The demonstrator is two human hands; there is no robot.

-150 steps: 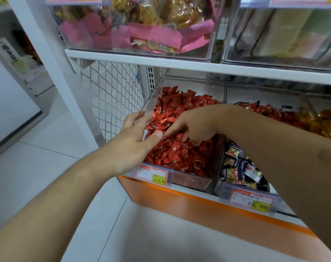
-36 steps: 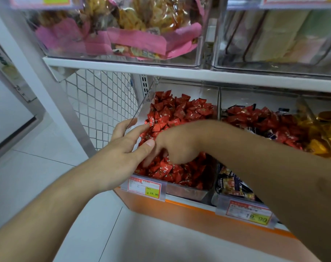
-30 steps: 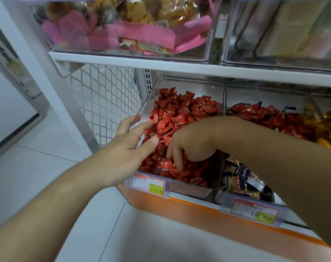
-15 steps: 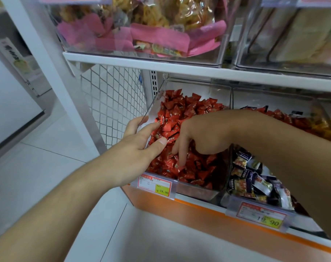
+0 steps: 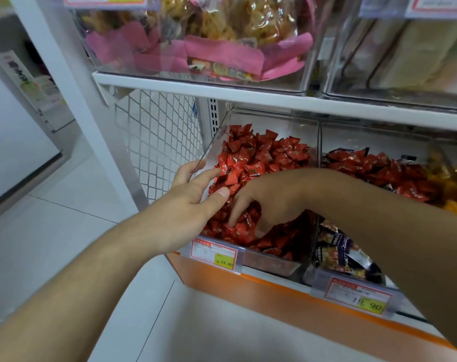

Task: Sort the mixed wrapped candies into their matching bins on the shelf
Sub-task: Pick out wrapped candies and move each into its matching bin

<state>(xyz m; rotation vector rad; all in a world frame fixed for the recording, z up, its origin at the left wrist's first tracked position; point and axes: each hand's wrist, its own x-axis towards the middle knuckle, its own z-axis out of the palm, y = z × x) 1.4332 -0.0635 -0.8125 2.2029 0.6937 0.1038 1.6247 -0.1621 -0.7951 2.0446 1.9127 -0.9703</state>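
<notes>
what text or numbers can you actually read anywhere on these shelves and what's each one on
"¥ 24.90": yellow patch of the price tag on the red candy bin.
"90", after unclear digits: yellow patch of the price tag on the neighbouring bin.
Small print on both tags: too blurred to read.
Top shelf labels: blurred and cut off.
Candy wrappers and the sign at far left: print unreadable.

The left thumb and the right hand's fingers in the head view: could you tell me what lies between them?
In the head view, only red wrapped candies show between the left hand and the right hand, inside the clear bin.
</notes>
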